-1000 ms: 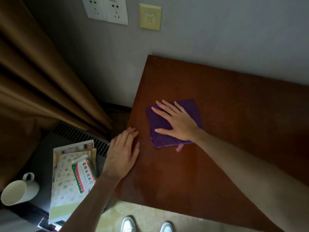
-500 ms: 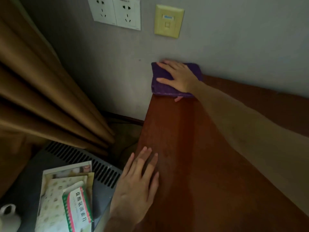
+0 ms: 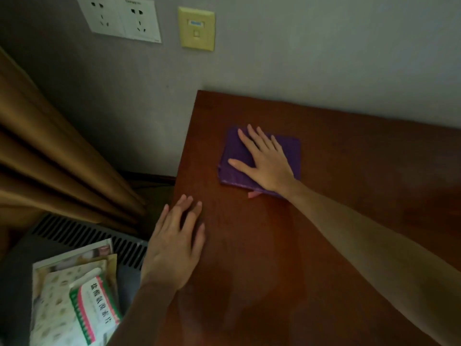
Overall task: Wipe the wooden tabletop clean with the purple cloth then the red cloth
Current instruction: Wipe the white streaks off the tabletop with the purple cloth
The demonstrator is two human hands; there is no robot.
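The purple cloth (image 3: 259, 161) is lying folded flat on the wooden surface (image 3: 336, 221), near the surface's back left corner and a little way in from the wall (image 3: 324, 58). The right hand (image 3: 265, 162) is pressing down on the cloth with its palm, its grip wide: the fingers (image 3: 249, 143) are lying straight and spread, pointing toward the wall, and the thumb is stretching out toward the cloth's left edge. A small pink tag (image 3: 254, 194) is poking out from the cloth's near edge, just beside the right wrist. The left hand (image 3: 174, 245) is resting flat on the surface at its left edge, nearer to the person than the cloth and apart from it, its grip also wide and holding nothing, fingers straight and close together. On the wall behind the cloth, a white double socket (image 3: 119, 17) and a yellow plate (image 3: 196, 28) are sitting side by side, the socket farther left. Left of the surface, brown curtains (image 3: 50, 151) are hanging in folds, and below them a grey vented unit (image 3: 82, 236) is carrying a stack of printed packets (image 3: 72, 300), the top one white with red and green stripes and printed characters. No red cloth is showing in this view.
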